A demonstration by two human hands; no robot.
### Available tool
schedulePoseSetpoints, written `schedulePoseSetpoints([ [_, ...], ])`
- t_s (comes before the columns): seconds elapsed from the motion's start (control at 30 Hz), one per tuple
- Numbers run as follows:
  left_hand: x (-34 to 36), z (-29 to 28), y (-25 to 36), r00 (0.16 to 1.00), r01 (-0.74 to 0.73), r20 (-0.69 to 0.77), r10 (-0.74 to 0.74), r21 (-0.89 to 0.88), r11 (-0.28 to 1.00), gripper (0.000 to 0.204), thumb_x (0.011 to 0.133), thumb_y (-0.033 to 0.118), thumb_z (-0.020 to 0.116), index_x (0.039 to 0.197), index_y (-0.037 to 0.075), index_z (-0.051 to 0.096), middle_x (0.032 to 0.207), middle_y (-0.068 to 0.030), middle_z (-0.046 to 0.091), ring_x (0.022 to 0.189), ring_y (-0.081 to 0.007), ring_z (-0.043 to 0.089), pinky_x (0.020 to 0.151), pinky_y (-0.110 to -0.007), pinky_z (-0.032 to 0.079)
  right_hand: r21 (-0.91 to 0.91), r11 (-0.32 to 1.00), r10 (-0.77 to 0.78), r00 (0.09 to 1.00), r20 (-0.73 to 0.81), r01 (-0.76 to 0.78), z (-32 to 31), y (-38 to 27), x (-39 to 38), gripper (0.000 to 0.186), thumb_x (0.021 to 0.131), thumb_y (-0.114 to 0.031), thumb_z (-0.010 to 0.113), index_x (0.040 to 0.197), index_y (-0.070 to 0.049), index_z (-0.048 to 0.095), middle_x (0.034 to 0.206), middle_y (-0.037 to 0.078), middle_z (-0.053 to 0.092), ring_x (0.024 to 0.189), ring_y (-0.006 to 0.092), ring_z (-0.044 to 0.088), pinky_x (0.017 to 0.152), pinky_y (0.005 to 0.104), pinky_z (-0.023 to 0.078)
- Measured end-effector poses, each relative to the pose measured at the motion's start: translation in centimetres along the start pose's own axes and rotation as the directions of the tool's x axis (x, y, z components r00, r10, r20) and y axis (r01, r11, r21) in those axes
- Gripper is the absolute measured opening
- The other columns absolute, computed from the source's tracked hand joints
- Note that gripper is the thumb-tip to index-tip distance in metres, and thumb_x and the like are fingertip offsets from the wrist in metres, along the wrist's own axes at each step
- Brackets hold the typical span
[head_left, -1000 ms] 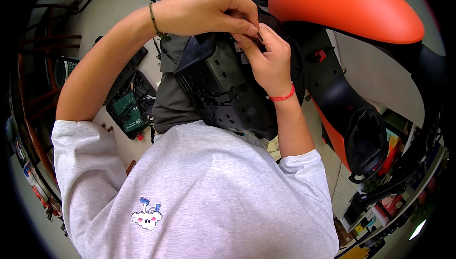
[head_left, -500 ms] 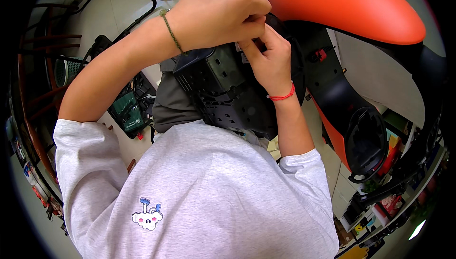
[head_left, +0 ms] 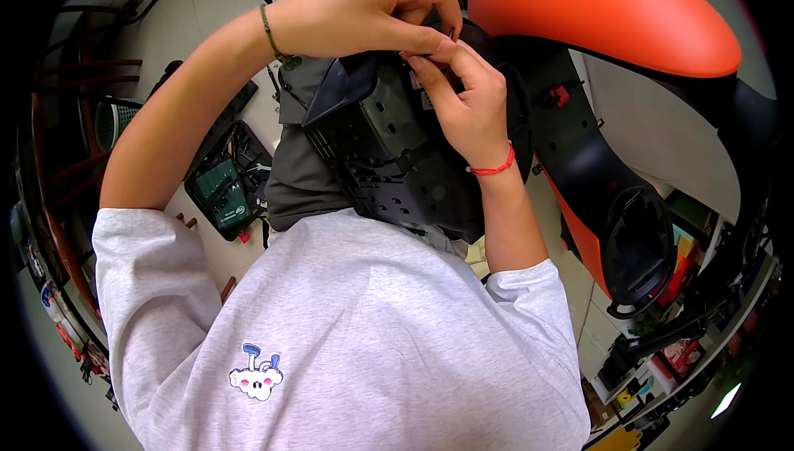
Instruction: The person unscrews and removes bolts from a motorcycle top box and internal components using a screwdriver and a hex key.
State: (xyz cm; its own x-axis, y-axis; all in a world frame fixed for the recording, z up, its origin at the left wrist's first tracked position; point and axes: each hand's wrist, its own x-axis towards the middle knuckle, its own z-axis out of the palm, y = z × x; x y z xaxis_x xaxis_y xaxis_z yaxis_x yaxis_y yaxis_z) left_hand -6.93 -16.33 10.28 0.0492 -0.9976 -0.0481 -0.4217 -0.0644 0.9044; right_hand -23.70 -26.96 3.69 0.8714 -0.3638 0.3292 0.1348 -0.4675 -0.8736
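A black perforated plastic housing (head_left: 397,174) rests tilted across my lap, over dark grey trousers. Above its far end, my left hand (head_left: 376,16) is bent with thumb and forefinger pinched; a tiny dark bit shows at the fingertips, too small to name. Just below and touching it, my right hand (head_left: 470,103) has its thumb and fingers pressed together, and what they hold, if anything, is hidden. The two hands meet at their fingertips. Part of the housing's far side is covered by the hands.
A large orange shell (head_left: 595,12) with black parts, like a scooter body, stands at the far right. Beside it is a red connector (head_left: 561,96). On the left lie a dark green case (head_left: 223,196) and a mesh basket (head_left: 116,124). Crowded shelves (head_left: 686,352) line the right.
My left hand has shifted slightly left and its fingers have opened out from a tighter curl, the wrist turning. My right hand stays nearly in place. The housing has not moved.
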Motion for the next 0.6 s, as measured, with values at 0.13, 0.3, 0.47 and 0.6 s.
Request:
schedulePoseSetpoints([
  [0.13, 0.0, 0.3, 0.2, 0.997, -0.040, -0.059, 0.046, 0.092, 0.995, 0.026, 0.089, 0.021, 0.069, 0.076, 0.005, 0.052, 0.059, 0.0040, 0.030, 0.056, -0.0059, 0.029, 0.050, -0.028, 0.025, 0.017, 0.999, 0.031, 0.999, -0.008, -0.031, 0.1, 0.1, -0.1, 0.013, 0.086, -0.006, 0.069, 0.095, 0.002, 0.066, 0.084, 0.011, 0.066, 0.064, 0.0179, 0.061, 0.058, 0.0271, 0.048],
  [0.3, 0.1, 1.9, 0.2, 0.967, -0.097, -0.192, 0.169, 0.335, 0.937, 0.041, 0.086, 0.016, 0.067, 0.064, 0.002, 0.035, 0.059, -0.0059, 0.026, 0.052, -0.0129, 0.027, 0.048, -0.030, 0.025, -0.025, 0.999, 0.027, 1.000, 0.008, -0.027, -0.2, -0.2, 0.1, 0.011, 0.085, -0.006, 0.069, 0.092, 0.001, 0.065, 0.084, 0.009, 0.064, 0.062, 0.0176, 0.057, 0.057, 0.0270, 0.045],
  [0.47, 0.1, 1.8, 1.2, 0.985, -0.009, -0.161, 0.062, 0.315, 0.949, 0.026, 0.091, 0.021, 0.063, 0.076, 0.002, 0.053, 0.059, -0.0032, 0.039, 0.055, -0.0099, 0.036, 0.051, -0.030, 0.033, -0.027, 1.000, -0.005, 1.000, 0.023, 0.005, -0.7, 0.7, -0.3, 0.010, 0.084, -0.005, 0.068, 0.091, 0.001, 0.066, 0.083, 0.009, 0.063, 0.065, 0.0193, 0.057, 0.059, 0.0282, 0.046],
  [0.6, 0.1, 1.6, -0.8, 0.993, -0.039, -0.113, 0.019, -0.184, 0.982, 0.023, 0.099, 0.023, 0.056, 0.102, 0.002, 0.065, 0.079, 0.0003, 0.060, 0.070, -0.0061, 0.051, 0.065, -0.024, 0.046, -0.011, 0.996, -0.088, 0.996, -0.030, 0.088, 0.1, 0.4, 0.2, 0.011, 0.085, -0.008, 0.069, 0.092, 0.001, 0.066, 0.083, 0.010, 0.063, 0.068, 0.0214, 0.059, 0.061, 0.0291, 0.047],
])
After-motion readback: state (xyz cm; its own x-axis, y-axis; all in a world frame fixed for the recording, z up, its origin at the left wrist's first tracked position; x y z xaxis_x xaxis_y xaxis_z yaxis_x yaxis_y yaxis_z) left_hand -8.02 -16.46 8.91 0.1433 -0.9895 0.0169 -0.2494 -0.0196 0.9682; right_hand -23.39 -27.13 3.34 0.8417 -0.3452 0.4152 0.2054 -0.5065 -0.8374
